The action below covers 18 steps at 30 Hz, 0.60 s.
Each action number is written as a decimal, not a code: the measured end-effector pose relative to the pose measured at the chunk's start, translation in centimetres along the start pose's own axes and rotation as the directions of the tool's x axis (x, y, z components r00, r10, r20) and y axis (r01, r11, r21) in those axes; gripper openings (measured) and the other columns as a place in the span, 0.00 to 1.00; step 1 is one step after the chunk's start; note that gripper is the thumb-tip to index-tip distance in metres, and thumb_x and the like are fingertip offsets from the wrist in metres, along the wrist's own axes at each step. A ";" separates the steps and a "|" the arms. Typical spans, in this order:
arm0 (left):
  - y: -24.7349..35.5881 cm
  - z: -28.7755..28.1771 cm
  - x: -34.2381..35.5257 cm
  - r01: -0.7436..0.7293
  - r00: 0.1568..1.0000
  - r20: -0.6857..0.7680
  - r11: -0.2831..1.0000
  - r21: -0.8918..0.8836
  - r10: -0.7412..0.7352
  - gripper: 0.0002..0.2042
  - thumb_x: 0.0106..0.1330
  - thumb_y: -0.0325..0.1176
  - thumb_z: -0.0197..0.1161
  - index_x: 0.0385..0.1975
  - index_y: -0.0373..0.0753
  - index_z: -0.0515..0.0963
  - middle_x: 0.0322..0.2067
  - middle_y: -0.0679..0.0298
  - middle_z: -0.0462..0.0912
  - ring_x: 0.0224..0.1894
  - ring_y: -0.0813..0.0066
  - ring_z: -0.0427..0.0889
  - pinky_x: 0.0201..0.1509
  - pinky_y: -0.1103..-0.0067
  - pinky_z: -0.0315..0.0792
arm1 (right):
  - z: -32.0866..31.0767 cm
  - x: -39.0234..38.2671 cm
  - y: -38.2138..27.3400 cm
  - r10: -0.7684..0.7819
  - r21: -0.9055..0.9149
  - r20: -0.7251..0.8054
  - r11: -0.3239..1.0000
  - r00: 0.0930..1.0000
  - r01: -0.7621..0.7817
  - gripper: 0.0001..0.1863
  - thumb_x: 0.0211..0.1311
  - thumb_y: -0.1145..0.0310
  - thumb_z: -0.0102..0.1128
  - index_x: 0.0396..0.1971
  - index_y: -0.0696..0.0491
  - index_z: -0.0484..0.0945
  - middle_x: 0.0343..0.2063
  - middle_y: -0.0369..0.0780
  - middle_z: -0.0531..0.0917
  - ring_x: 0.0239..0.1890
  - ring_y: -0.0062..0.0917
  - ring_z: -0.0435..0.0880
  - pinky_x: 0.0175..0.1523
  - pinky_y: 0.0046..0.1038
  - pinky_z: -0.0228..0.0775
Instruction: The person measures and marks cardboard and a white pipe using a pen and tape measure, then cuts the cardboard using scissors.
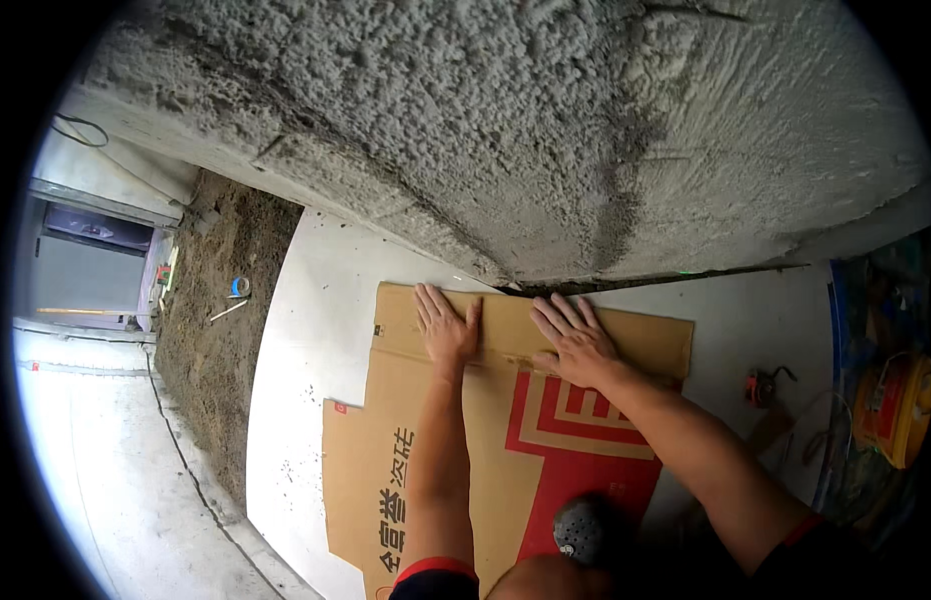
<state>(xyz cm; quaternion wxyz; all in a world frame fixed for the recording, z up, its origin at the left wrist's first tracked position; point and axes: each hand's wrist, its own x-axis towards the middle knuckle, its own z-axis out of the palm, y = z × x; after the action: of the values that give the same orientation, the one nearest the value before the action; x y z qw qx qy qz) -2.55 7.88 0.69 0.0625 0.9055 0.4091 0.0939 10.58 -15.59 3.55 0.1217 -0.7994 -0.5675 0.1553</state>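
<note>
A flattened brown cardboard box (485, 430) with red and black print lies on pale floor tiles, its far flap close to the foot of a rough plastered wall. My left hand (448, 325) rests flat on that flap, fingers stretched toward the wall. Beside it, my right hand (573, 342) also lies flat on the cardboard, with its fingers spread. Neither hand grips anything. Part of the sheet is hidden under my forearms, and a dark grey, perforated shoe toe (579, 530) shows over its near part.
The rough cement wall (465, 130) runs across the far side. A red tape measure (758, 388) lies on the tile at right, near a yellow bucket (893, 410). Left of the pale tile (295, 400) is a strip of bare soil (210, 300) with a blue tape roll (240, 287).
</note>
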 end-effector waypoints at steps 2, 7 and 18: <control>-0.4 0.1 0.6 -0.003 1.000 0.001 1.000 0.014 0.003 0.50 0.69 0.67 0.47 0.72 0.24 0.48 0.75 0.41 0.47 0.78 0.46 0.44 0.79 0.60 0.40 | 0.0 0.0 0.1 0.006 0.012 0.002 1.000 1.000 -0.006 0.40 0.73 0.41 0.41 0.77 0.47 0.48 0.78 0.32 0.44 0.79 0.30 0.39 0.80 0.43 0.28; 0.1 0.2 0.7 0.038 0.999 0.028 0.998 0.045 -0.039 0.49 0.70 0.65 0.46 0.72 0.21 0.48 0.74 0.36 0.46 0.77 0.43 0.44 0.79 0.59 0.40 | 0.3 0.0 -0.1 0.019 0.018 -0.039 1.000 0.999 -0.018 0.40 0.72 0.42 0.43 0.76 0.48 0.49 0.78 0.33 0.45 0.79 0.31 0.40 0.80 0.44 0.28; 4.9 2.4 -4.7 -0.253 0.953 0.093 0.925 -0.284 0.289 0.35 0.76 0.46 0.48 0.72 0.24 0.50 0.73 0.35 0.48 0.75 0.36 0.47 0.77 0.54 0.44 | 0.8 1.3 -2.1 0.039 0.047 -0.200 0.998 0.979 -0.030 0.33 0.63 0.58 0.52 0.68 0.55 0.68 0.72 0.43 0.63 0.76 0.35 0.54 0.79 0.45 0.37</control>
<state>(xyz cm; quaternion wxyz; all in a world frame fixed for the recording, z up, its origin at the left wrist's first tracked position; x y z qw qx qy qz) -1.46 1.00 -1.26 0.1985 0.9407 0.2581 0.0956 8.87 -13.71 3.48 0.1931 -0.8178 -0.5349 0.0885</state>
